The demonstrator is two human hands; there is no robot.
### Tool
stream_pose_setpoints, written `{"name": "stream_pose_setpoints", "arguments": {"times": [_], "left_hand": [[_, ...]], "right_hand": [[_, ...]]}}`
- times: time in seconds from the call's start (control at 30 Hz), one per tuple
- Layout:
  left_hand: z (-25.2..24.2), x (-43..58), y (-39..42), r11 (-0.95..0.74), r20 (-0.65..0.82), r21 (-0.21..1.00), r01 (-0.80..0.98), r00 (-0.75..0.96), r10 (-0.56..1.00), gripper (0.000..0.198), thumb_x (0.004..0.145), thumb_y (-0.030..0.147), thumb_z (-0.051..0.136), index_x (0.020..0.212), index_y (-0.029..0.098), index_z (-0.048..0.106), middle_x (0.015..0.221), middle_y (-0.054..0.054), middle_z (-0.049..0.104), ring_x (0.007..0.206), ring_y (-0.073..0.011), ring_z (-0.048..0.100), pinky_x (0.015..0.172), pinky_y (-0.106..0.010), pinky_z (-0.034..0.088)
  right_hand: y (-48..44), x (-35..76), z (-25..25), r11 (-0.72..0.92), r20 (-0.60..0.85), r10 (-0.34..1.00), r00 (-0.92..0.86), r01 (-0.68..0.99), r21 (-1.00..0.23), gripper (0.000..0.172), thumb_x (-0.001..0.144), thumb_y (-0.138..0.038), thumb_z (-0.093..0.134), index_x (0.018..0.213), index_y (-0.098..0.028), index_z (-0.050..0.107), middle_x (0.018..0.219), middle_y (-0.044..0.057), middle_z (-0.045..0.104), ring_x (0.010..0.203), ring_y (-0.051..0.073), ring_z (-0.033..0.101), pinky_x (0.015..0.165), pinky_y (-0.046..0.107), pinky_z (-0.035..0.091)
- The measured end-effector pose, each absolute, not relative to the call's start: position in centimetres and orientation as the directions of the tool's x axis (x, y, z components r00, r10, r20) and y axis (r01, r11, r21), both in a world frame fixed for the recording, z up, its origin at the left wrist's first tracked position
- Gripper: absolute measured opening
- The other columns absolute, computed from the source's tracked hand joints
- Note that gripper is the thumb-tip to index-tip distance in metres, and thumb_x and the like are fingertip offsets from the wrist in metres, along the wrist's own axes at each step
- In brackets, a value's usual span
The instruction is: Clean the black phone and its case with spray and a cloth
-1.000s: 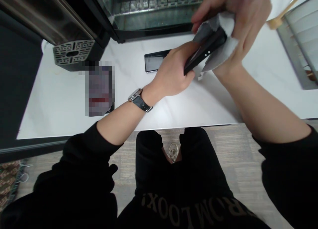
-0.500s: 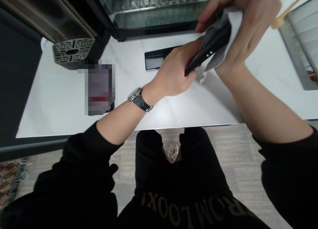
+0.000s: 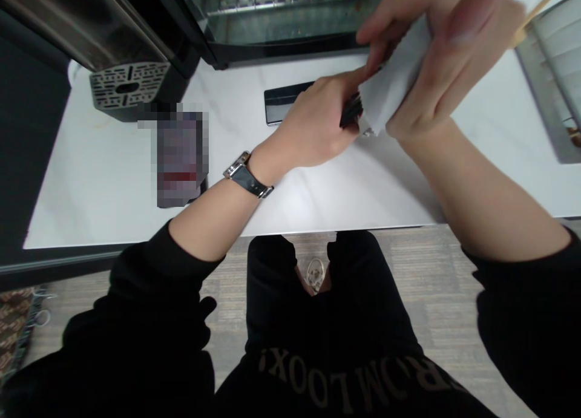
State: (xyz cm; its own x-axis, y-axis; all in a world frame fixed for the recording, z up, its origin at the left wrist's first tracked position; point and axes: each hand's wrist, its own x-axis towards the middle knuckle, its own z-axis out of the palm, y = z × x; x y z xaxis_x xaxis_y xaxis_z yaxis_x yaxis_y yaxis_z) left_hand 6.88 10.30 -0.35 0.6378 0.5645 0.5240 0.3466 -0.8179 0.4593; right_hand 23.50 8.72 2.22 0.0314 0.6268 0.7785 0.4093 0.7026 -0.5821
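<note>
My left hand [image 3: 318, 127], with a watch on its wrist, grips the near end of a black phone [image 3: 351, 111] held above the white counter [image 3: 113, 182]. My right hand [image 3: 436, 49] is closed round a white cloth [image 3: 394, 88] that is wrapped over most of the phone, so only its near tip shows. Both hands hang over the counter's far middle.
A second black phone [image 3: 284, 102] lies flat on the counter behind my left hand. A blurred-out object [image 3: 179, 161] rests at the left. A black appliance with a grille [image 3: 127, 88] and a glass-fronted oven [image 3: 281, 19] stand at the back. A metal rack [image 3: 551, 79] is at the right.
My right hand has slid the cloth down the phone toward my left hand, covering nearly all of it. The view shifted slightly.
</note>
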Motion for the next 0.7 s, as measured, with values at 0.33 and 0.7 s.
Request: {"name": "stream_pose_setpoints", "arguments": {"times": [0.33,0.7], "left_hand": [[-1.0,6.9,10.8,-0.822,0.521,0.487,0.296,0.656,0.545,0.033,0.088,0.030,0.053,0.120,0.028,0.062,0.095,-0.006,0.075,0.094,-0.0287,0.069,0.078,-0.042,0.055],[1.1,7.0,8.7,-0.714,0.394,0.565,0.413,0.625,0.673,0.039,0.085,0.028,0.051,0.118,0.022,0.070,0.102,-0.010,0.076,0.110,-0.0307,0.072,0.094,-0.041,0.056]], "right_hand": [[7.4,22.4,2.8,0.842,0.917,0.399,-0.007,0.400,-0.363,0.078,0.114,-0.055,0.014,0.083,-0.024,0.079,0.080,0.004,0.076,0.076,0.020,0.068,0.082,0.040,0.056],[8.5,22.5,2.1,0.801,0.905,0.410,0.114,0.430,-0.417,0.083,0.113,-0.062,0.011,0.074,-0.021,0.072,0.067,-0.002,0.065,0.060,0.010,0.058,0.062,0.031,0.041]]}}
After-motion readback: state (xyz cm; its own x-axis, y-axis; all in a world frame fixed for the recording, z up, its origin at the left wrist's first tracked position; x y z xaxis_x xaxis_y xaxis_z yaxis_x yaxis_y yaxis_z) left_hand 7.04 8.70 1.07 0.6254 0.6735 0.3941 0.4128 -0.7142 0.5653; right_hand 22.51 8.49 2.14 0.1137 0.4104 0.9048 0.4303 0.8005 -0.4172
